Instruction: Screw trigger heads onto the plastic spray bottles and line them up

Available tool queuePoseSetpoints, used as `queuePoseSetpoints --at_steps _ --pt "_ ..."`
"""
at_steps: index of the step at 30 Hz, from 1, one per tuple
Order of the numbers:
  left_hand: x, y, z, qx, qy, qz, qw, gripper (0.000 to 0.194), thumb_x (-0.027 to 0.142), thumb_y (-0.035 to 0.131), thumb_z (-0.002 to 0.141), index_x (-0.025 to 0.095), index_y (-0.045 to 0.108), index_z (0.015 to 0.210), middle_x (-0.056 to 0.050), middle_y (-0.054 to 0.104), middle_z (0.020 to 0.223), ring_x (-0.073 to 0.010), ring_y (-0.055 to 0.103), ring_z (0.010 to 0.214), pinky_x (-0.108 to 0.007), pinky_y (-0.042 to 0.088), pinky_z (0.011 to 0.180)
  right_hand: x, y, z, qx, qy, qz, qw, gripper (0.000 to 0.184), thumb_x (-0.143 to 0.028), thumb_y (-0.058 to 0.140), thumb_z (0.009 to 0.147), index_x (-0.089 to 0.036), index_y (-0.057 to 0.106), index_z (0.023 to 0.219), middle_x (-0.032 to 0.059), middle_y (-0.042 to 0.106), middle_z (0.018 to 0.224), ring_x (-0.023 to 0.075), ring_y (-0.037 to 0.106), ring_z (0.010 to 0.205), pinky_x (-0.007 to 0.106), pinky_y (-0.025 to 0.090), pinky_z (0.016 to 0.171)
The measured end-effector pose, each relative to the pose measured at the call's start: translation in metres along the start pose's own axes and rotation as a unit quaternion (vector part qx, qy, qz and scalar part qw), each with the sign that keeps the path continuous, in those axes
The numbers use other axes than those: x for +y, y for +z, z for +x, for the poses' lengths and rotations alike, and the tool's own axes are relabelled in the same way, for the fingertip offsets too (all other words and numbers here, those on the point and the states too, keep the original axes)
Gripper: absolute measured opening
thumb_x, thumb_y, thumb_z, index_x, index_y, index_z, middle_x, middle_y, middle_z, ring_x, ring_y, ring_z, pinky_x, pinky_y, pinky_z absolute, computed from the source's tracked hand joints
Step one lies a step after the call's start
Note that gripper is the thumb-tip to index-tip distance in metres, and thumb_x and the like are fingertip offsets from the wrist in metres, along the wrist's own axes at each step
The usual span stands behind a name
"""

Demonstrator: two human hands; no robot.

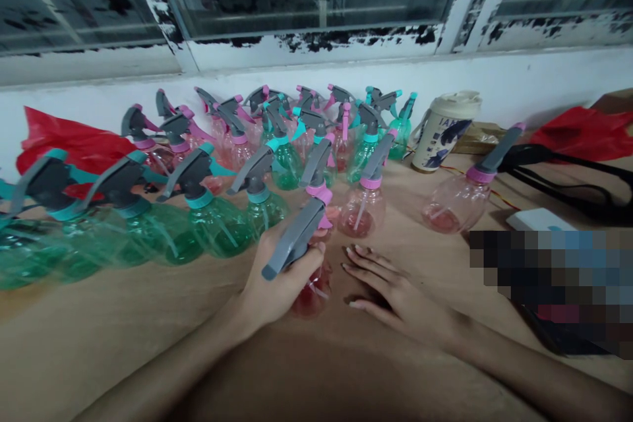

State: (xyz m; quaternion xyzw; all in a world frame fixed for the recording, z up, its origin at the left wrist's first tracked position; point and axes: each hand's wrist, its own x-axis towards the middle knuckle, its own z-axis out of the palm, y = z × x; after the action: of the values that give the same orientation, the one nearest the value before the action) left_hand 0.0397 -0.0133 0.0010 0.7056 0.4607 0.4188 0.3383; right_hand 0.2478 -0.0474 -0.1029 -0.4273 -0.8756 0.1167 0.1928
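My left hand [281, 277] is wrapped round the neck of a pink spray bottle [312, 293] with a grey trigger head and pink nozzle. That bottle stands on the wooden table [247, 356], its trigger lever pointing towards me. Flat on the table to its right lies my right hand [386, 287], fingers stretched and holding nothing. Just beyond both hands stands another pink spray bottle [363, 211]. A tilted pink spray bottle [457, 204] is farther right. Green spray bottles [222, 227] with grey and teal heads form a row on the left.
More pink and green bottles [287, 161] crowd the back by the wall. Red plastic [79, 145] lies at the left, with another red piece [583, 135] at the right. A printed cup [442, 132], black-framed glasses [568, 178] and a white box [539, 221] are on the right. One patch is pixelated.
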Motion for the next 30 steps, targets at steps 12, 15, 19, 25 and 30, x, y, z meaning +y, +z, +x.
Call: queuePoseSetpoints --at_steps 12,15,19,25,30 --pt "-0.008 0.0 -0.004 -0.011 0.005 -0.015 1.0 0.015 0.024 0.058 0.078 0.025 0.059 0.092 0.003 0.067 0.085 -0.0156 0.064 0.077 -0.028 0.05 0.073 -0.001 -0.001 0.0 0.005 -0.002 0.004 1.0 0.053 -0.042 0.046 0.089 -0.023 0.036 0.137 0.0055 0.039 0.142 0.0233 0.03 0.133 0.047 0.033 0.106" --pt "-0.009 0.0 -0.005 -0.012 0.0 -0.008 1.0 0.008 0.027 0.059 0.079 0.024 0.059 0.087 0.004 0.064 0.078 -0.0142 0.061 0.072 -0.026 0.049 0.069 -0.001 0.0 -0.001 -0.003 0.002 -0.003 1.0 0.053 -0.043 0.045 0.09 -0.022 0.035 0.138 0.0052 0.038 0.143 0.0226 0.028 0.133 0.046 0.032 0.107" --pt "-0.008 -0.001 -0.003 -0.013 -0.001 -0.002 1.0 0.011 0.029 0.058 0.079 0.024 0.059 0.088 0.004 0.058 0.07 -0.014 0.055 0.062 -0.026 0.046 0.06 0.0 0.001 -0.001 -0.001 0.001 -0.005 1.0 0.052 -0.043 0.045 0.09 -0.021 0.037 0.137 0.0054 0.038 0.143 0.0229 0.028 0.133 0.046 0.032 0.106" --pt "-0.002 -0.007 -0.005 -0.025 -0.001 -0.007 1.0 0.006 0.022 0.056 0.075 0.025 0.059 0.08 0.005 0.058 0.07 -0.0136 0.055 0.061 -0.027 0.046 0.061 0.001 0.0 -0.001 -0.008 0.0 -0.009 1.0 0.051 -0.043 0.044 0.09 -0.021 0.039 0.135 0.0048 0.037 0.143 0.0228 0.029 0.133 0.046 0.033 0.106" --pt "0.0 -0.01 -0.005 -0.046 0.044 0.004 0.998 0.011 0.015 0.051 0.071 0.025 0.056 0.073 0.006 0.059 0.069 -0.0125 0.054 0.061 -0.024 0.043 0.057 0.0 0.001 -0.001 0.002 0.002 -0.006 1.0 0.052 -0.043 0.045 0.089 -0.021 0.039 0.136 0.0051 0.039 0.142 0.0227 0.03 0.133 0.045 0.033 0.106"
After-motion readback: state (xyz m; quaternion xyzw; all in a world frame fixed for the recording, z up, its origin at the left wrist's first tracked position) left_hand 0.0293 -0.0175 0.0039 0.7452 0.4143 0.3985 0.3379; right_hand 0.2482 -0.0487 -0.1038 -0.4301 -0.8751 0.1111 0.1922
